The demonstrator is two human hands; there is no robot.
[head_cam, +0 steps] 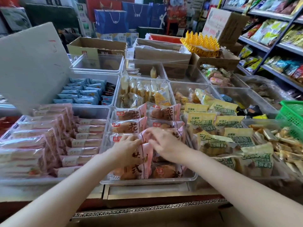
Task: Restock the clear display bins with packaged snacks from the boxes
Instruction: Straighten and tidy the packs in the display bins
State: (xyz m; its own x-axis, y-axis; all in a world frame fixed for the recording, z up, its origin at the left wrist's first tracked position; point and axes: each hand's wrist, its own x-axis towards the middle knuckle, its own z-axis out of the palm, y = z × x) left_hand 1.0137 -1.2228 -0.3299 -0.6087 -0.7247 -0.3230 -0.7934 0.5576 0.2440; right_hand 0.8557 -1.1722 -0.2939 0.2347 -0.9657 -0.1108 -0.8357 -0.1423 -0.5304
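**Both hands on pink bread packets in the centre bin**

My left hand grips an upright pink bread packet in the clear centre bin. My right hand rests beside it on the packets, fingers seemingly relaxed, though blurred. Yellow-green packets fill the bin to the right.

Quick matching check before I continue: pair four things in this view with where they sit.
Things:
1. pink bread packs
2. yellow packs
3. blue packs
4. green basket

Places:
A. far right edge
B. bin left of centre, one row farther back
C. centre bin under both hands
D. bin right of centre

Pairs: 1-C, 2-D, 3-B, 4-A
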